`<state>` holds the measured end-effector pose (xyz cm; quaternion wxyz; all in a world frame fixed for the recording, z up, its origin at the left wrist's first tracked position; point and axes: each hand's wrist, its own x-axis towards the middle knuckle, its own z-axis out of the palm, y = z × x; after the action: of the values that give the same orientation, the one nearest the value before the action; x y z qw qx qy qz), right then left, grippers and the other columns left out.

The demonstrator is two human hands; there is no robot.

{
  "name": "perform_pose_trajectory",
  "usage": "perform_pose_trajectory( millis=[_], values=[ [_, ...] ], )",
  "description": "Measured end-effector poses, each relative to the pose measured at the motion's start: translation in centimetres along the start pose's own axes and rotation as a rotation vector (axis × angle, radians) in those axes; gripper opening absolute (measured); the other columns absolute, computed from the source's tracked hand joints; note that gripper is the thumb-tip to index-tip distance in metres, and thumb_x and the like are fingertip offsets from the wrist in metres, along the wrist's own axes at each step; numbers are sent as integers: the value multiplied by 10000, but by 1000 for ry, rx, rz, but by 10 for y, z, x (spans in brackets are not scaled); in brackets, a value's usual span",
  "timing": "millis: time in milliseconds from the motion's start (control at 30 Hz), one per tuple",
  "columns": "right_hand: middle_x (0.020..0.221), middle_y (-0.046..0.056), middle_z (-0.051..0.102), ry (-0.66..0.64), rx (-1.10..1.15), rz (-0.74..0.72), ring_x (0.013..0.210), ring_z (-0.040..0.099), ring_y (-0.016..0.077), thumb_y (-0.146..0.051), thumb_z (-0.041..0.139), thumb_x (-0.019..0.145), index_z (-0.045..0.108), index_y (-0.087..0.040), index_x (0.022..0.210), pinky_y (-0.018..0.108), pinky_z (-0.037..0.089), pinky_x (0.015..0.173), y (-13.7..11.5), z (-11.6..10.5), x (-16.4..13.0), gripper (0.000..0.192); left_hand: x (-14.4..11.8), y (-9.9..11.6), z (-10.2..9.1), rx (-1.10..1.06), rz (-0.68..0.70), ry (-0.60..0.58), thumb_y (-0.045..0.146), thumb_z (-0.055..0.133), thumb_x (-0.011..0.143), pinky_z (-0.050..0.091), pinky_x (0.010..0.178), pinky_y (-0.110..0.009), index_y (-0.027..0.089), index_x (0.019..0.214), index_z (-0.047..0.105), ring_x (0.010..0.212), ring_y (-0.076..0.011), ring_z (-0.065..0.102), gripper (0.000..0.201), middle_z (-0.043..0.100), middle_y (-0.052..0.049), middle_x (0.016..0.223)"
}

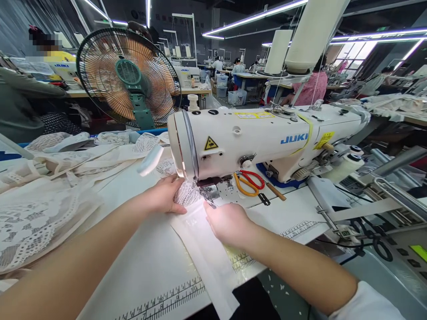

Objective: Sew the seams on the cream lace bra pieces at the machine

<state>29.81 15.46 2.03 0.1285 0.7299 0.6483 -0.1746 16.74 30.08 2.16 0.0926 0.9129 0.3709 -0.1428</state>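
Note:
A white JUKI sewing machine (pixel 240 133) stands before me, its needle end over a piece of white lace (pixel 190 194). My left hand (pixel 163 195) lies on the left edge of the lace, thumb and fingers apart around it. To the right of the needle area, my right hand (pixel 228 222) is closed on slim metal tweezers (pixel 211 204), mostly hidden by the fingers. The right fingertips touch a plain white fabric strip (pixel 208 253), which joins the lace and hangs over the table's front edge. The needle tip itself is hidden.
Scissors with red and orange handles (pixel 247 183), a wooden-handled tool (pixel 276 192) and a black razor blade (pixel 264 199) lie under the machine arm. Lace garments (pixel 30 218) are heaped at left. A large fan (pixel 130 75) stands behind. Measuring tape markings (pixel 173 295) run along the front edge.

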Motion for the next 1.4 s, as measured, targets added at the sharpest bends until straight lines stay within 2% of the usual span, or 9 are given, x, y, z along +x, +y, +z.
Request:
perform_pose_trajectory(
  millis=[133,267,367,433,533,633,733,1033,1400],
  values=[
    [739,111,701,13,12,-7,701,672,285,-174,556,809,315,-173,1453,320,443,549,1,-1,-2,688,7,-3,-5,8,16,-8,505,634,621,424,966,-423,101,1350,386,1248,-386,439,869,541,-205,1267],
    [832,123,709,0,3,-21,751,670,274,-162,540,820,326,-173,1447,299,418,542,4,0,-8,663,4,-4,-9,-40,4,9,479,617,640,434,958,-413,104,1330,392,1232,-372,462,816,539,-186,1288],
    [860,112,696,82,38,-67,759,653,248,-168,505,843,421,-177,1385,285,404,541,14,10,-15,549,-11,5,-6,-38,0,138,502,584,690,433,970,-420,100,1338,377,1253,-366,442,791,484,-190,1354],
    [870,99,675,206,58,-161,762,627,227,-180,461,870,520,-175,1284,286,407,558,23,20,-21,418,-27,19,4,-2,-6,253,459,480,791,451,957,-427,99,1343,386,1235,-345,469,665,480,-190,1365],
    [866,82,638,345,63,-338,798,581,217,-191,423,888,611,-175,1109,300,426,615,39,37,-32,290,-53,43,30,62,73,275,331,335,877,462,975,-402,80,1331,447,1243,-302,482,530,476,-181,1390],
    [1003,83,640,416,103,-539,921,555,221,-168,444,870,626,-166,1038,322,451,736,50,51,-40,248,-68,59,58,88,182,244,412,408,874,409,1047,-440,55,1344,459,1325,-343,378,593,400,-197,1447],
    [1169,82,618,459,158,-693,1058,517,219,-161,453,872,605,-160,1095,347,438,859,55,61,-45,270,-69,62,72,74,179,253,544,475,834,378,1060,-511,72,1347,467,1338,-396,334,698,374,-218,1454],
    [1168,90,629,469,164,-717,1072,515,211,-156,462,863,603,-156,1094,370,443,884,53,66,-47,270,-61,55,63,32,190,243,502,513,820,356,1056,-553,70,1324,490,1325,-423,342,665,386,-249,1437],
    [1142,87,633,505,141,-685,1043,524,232,-152,480,851,622,-143,1029,376,446,875,52,64,-39,228,-45,44,49,73,162,174,523,454,850,313,1092,-494,61,1372,423,1358,-382,299,698,339,-245,1466]
  ],
)
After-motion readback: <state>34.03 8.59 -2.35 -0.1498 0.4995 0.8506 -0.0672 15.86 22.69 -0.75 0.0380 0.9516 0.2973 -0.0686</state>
